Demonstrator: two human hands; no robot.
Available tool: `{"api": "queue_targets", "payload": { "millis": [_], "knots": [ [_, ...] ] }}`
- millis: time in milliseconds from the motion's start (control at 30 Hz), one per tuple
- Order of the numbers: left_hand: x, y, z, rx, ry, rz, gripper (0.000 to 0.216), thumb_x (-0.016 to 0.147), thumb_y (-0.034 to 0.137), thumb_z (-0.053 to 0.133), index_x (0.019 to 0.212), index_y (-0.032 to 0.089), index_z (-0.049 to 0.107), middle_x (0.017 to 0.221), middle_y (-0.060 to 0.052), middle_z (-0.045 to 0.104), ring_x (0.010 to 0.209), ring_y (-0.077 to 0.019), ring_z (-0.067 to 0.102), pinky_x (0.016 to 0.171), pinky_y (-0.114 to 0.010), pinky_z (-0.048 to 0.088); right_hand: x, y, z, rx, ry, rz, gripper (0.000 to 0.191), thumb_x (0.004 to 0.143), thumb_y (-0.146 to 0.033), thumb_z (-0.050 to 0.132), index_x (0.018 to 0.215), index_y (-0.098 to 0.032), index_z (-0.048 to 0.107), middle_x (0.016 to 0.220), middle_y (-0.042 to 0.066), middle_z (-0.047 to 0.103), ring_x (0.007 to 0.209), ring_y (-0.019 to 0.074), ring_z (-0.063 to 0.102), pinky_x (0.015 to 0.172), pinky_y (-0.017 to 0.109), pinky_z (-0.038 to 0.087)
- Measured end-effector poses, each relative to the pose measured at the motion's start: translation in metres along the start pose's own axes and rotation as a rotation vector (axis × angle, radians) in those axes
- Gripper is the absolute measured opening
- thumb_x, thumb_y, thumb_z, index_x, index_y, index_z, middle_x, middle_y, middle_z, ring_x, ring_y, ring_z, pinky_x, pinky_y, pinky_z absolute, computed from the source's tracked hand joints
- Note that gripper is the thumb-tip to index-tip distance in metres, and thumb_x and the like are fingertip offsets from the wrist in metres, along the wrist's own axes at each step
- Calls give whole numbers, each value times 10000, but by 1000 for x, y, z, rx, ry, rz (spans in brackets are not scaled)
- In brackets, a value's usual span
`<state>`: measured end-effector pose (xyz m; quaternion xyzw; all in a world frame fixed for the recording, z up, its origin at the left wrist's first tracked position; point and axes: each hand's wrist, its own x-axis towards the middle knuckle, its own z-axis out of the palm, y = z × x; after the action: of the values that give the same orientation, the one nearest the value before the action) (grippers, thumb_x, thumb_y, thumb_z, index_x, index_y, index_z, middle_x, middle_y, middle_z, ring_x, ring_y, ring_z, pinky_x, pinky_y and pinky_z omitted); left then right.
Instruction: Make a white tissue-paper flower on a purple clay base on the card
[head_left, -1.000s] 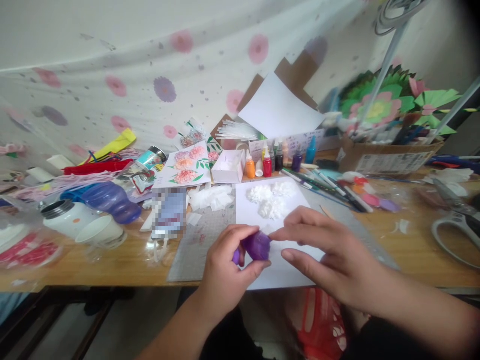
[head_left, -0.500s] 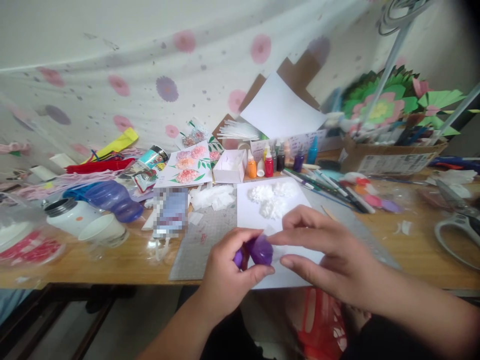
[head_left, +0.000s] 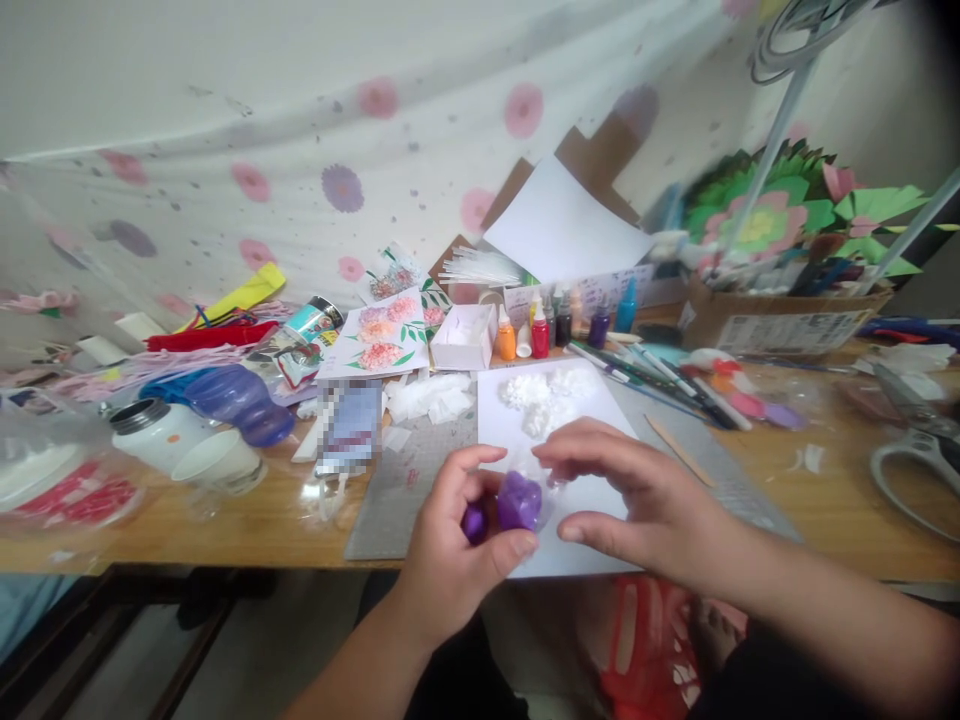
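Note:
My left hand (head_left: 450, 545) is closed around a small purple bottle (head_left: 519, 500), thumb under it, with a purple cap (head_left: 475, 521) tucked against my palm. My right hand (head_left: 637, 500) pinches at the bottle's top with thumb and forefinger, the other fingers spread. Both hands hover over the near edge of a white sheet (head_left: 555, 440) that carries clumps of white tissue flowers (head_left: 544, 392). The sheet lies on a grey cutting mat (head_left: 409, 480) on the wooden table (head_left: 825, 500).
A row of small colour bottles (head_left: 551, 325) and a white box (head_left: 465, 337) stand behind the sheet. Pens (head_left: 660, 375) lie to the right, scissors (head_left: 911, 445) at far right. A white jar (head_left: 154, 435), paper cup (head_left: 217, 462) and flower picture (head_left: 382, 340) sit left.
The view has shifted slightly. My hands have stayed together on the purple bottle, which now sits a little lower and more upright in my left hand.

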<state>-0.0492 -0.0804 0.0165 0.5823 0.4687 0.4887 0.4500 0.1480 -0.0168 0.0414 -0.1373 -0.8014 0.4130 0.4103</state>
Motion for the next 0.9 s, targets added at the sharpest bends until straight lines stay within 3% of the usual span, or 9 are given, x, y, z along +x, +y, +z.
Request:
{"api": "queue_targets", "payload": {
  "millis": [100, 233, 400, 633, 767, 900],
  "knots": [
    [-4, -1, -1, -158, -91, 48, 403, 832, 358, 619, 1176, 327, 410, 872, 30, 584, 681, -73, 525, 616, -190, 439, 2, 1, -1, -8, -30, 29, 314, 812, -117, 649, 1100, -226, 588, 1008, 52, 518, 935, 160, 527, 810, 299, 462],
    [-8, -1, -2, -101, -153, 139, 285, 876, 329, 564, 1153, 313, 502, 837, 29, 549, 564, -23, 446, 506, -135, 371, 4, -3, -3, -81, -10, 21, 127, 799, -105, 653, 877, -194, 606, 938, 29, 474, 888, 136, 515, 799, 271, 431],
    [-8, -1, -3, -110, -239, 140, 226, 895, 349, 520, 1105, 271, 546, 775, 21, 515, 503, -24, 426, 453, -145, 350, 4, -9, -5, -33, -74, 56, 151, 784, -98, 655, 750, -173, 528, 913, 30, 506, 859, 131, 529, 768, 264, 424],
    [-8, -9, -7, -161, -326, 42, 285, 862, 445, 531, 1003, 200, 568, 680, 18, 483, 518, -61, 431, 469, -185, 348, 0, -6, 4, 259, -69, 257, 169, 774, -145, 682, 865, -174, 542, 818, -4, 547, 760, 111, 528, 716, 255, 446],
    [-8, -8, -8, -153, -331, 11, 274, 886, 432, 485, 1013, 200, 560, 734, 4, 509, 498, -55, 433, 452, -186, 348, -1, -2, 9, 400, -64, 392, 142, 757, -218, 707, 771, -152, 582, 767, -7, 555, 712, 103, 519, 676, 246, 418],
    [-6, 0, -10, 8, -330, 63, 216, 922, 363, 425, 1067, 241, 528, 705, 19, 489, 538, -79, 449, 510, -213, 387, 0, 0, 17, 615, -24, 605, 199, 732, -269, 692, 744, -159, 527, 688, -27, 534, 657, 106, 499, 641, 252, 381]
  ]
}}
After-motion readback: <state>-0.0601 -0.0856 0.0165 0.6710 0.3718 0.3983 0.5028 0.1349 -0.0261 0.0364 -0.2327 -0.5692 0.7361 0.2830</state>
